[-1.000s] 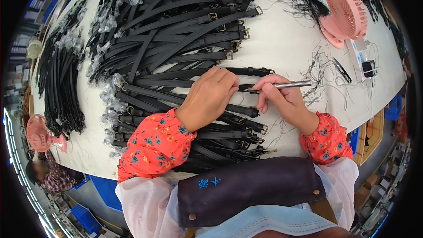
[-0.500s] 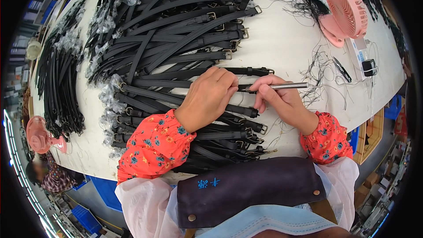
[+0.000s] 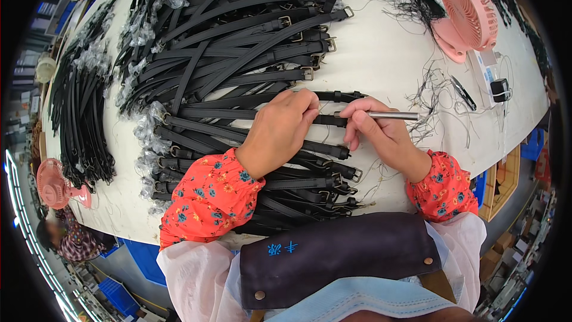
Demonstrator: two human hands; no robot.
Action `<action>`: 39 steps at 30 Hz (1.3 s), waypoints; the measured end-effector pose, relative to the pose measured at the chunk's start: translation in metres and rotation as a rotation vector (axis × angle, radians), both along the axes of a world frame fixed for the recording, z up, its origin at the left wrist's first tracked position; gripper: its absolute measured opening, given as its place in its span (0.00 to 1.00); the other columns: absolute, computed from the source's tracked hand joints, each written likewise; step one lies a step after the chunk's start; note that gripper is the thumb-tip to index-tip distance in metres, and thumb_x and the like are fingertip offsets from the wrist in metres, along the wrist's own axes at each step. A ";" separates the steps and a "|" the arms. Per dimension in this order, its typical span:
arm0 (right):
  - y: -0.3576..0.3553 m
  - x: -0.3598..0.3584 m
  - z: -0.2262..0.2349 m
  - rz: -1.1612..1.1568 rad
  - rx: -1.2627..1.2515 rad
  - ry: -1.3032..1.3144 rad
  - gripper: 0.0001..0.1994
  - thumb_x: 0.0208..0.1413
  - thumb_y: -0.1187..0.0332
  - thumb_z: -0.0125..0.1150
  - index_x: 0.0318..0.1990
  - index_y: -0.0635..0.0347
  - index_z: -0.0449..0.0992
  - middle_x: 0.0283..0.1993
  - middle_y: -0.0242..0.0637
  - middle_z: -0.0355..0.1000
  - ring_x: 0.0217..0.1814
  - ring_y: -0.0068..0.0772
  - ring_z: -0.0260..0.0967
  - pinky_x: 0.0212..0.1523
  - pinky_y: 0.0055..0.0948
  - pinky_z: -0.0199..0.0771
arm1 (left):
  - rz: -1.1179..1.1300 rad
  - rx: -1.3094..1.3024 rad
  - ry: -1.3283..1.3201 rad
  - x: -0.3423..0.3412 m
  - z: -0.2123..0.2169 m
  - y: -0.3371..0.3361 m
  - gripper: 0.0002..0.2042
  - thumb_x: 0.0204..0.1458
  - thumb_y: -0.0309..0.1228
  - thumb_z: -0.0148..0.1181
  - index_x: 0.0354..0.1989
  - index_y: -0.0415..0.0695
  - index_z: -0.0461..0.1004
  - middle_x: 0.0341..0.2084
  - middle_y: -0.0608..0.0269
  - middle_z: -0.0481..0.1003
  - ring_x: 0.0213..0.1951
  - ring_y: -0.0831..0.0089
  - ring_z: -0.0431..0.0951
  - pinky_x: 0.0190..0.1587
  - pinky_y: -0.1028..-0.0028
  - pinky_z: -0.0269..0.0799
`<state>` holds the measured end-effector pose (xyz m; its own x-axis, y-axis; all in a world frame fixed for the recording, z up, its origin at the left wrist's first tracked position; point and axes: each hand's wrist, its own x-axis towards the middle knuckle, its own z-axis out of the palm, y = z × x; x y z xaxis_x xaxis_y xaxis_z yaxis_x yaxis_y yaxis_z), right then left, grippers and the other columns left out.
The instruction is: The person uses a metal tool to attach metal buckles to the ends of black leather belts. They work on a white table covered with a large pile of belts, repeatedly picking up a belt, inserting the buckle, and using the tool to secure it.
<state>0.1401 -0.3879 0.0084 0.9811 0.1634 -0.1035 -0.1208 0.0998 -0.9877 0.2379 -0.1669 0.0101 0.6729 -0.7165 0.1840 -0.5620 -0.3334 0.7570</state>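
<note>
My left hand (image 3: 280,131) lies palm down on a black strap (image 3: 325,120) in the middle of the white table (image 3: 381,53), pressing it flat. My right hand (image 3: 381,134) grips a thin silver metal tool (image 3: 396,115) like a pen, its near end at the strap beside my left fingertips. Many more black buckled straps (image 3: 238,59) are heaped beyond and under my hands. Both wrists wear red flowered sleeve covers.
A pink desk fan (image 3: 468,15) stands at the far right. Black scissors (image 3: 462,92) and a small black device (image 3: 499,89) lie near loose thread scraps. A second pile of straps (image 3: 80,113) lies at the left. Another pink fan (image 3: 55,183) and a person sit at lower left.
</note>
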 end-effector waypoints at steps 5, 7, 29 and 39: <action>-0.001 0.000 0.001 0.032 -0.045 0.003 0.14 0.75 0.63 0.48 0.53 0.63 0.74 0.37 0.35 0.73 0.33 0.19 0.73 0.36 0.21 0.78 | -0.003 0.006 -0.006 0.001 -0.001 0.001 0.04 0.57 0.20 0.60 0.38 0.38 0.72 0.29 0.55 0.74 0.33 0.57 0.75 0.37 0.64 0.70; 0.000 0.000 0.001 0.031 -0.062 -0.001 0.14 0.75 0.62 0.48 0.53 0.63 0.73 0.36 0.35 0.74 0.33 0.20 0.73 0.36 0.21 0.77 | -0.002 -0.002 -0.008 0.001 -0.002 0.000 0.04 0.57 0.20 0.60 0.38 0.38 0.71 0.29 0.55 0.74 0.33 0.57 0.75 0.37 0.64 0.71; 0.001 0.000 0.000 0.023 -0.050 -0.018 0.13 0.74 0.64 0.48 0.53 0.64 0.74 0.36 0.35 0.73 0.33 0.19 0.73 0.35 0.22 0.79 | 0.026 -0.002 0.003 0.000 0.001 0.001 0.04 0.57 0.20 0.60 0.38 0.38 0.72 0.27 0.56 0.74 0.32 0.59 0.76 0.36 0.67 0.72; -0.003 -0.001 -0.003 -0.038 -0.032 -0.135 0.13 0.74 0.65 0.49 0.54 0.65 0.73 0.36 0.36 0.76 0.34 0.22 0.73 0.38 0.23 0.76 | -0.098 0.110 -0.231 0.006 0.011 0.013 0.10 0.50 0.22 0.68 0.40 0.42 0.76 0.43 0.61 0.77 0.41 0.57 0.75 0.47 0.63 0.71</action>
<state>0.1393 -0.3910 0.0057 0.9919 0.1245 0.0251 0.0165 0.0697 -0.9974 0.2439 -0.1543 0.0216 0.5489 -0.8000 0.2421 -0.7490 -0.3422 0.5673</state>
